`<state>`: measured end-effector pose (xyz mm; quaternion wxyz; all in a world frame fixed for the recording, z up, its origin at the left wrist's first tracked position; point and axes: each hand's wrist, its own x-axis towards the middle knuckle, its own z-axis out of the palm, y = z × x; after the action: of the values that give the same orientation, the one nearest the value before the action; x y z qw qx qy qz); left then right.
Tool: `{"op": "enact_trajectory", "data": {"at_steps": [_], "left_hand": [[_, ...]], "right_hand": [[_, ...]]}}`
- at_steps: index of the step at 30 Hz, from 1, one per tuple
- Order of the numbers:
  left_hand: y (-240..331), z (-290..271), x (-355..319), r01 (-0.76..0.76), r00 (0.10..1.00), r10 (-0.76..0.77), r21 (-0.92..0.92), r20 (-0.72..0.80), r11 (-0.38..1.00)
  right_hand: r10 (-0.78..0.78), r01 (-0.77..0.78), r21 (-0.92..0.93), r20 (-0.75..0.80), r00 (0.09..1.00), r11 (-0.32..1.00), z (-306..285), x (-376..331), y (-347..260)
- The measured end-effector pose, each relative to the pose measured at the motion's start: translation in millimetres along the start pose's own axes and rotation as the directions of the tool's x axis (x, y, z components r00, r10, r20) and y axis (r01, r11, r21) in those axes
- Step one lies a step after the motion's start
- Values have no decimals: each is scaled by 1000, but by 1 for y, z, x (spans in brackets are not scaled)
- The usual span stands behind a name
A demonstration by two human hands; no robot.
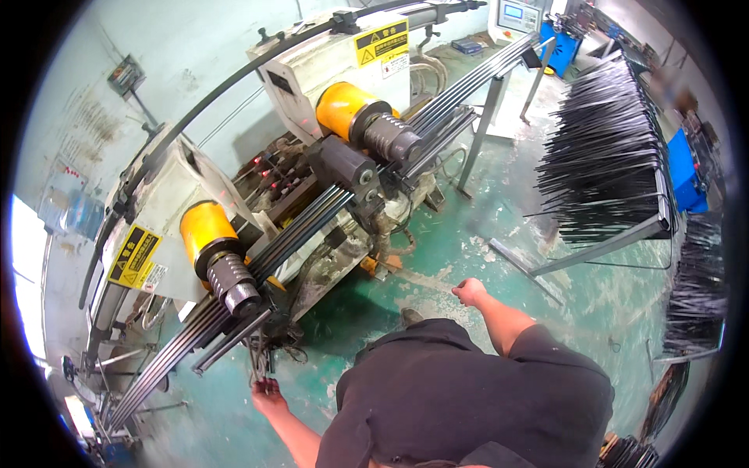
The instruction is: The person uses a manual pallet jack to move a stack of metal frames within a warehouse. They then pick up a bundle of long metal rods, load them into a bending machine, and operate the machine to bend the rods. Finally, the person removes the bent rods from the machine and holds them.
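Note:
My left hand (269,396) is low at the left, its fingers curled upward just under the thin hanging metal pieces (257,360) below the machine's left head. Whether the fingers grip one of those pieces is too small to make out. Held out over the floor to the right, my right hand (470,292) is closed like a loose fist, with nothing showing in it. In front of me stands a pale machine (282,101) with two yellow-and-grey cylinders, the left one (211,226) and the right one (343,109). Long metal tubes (296,234) lie in parallel through it.
At right a metal rack (601,248) carries a dense stack of thin black rods (601,156). More rods (694,288) stand behind it. A control panel with a screen (515,17) is at the far back. Steel legs (482,132) hold up the tubes' far end. The green floor (437,242) is worn.

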<state>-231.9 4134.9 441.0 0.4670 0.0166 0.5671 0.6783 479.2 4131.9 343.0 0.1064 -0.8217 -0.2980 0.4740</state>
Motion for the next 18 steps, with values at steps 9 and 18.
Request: {"op": "enact_trajectory", "data": {"at_steps": [9, 18], "left_hand": [[156, 72, -27, -292, 940, 328, -286, 89, 913], [353, 208, -104, -705, 681, 699, -61, 220, 707]], "right_hand": [[-102, 281, 443, -385, 917, 851, -112, 52, -19], [-376, 916, 61, -900, 222, 395, -415, -77, -274]]}}
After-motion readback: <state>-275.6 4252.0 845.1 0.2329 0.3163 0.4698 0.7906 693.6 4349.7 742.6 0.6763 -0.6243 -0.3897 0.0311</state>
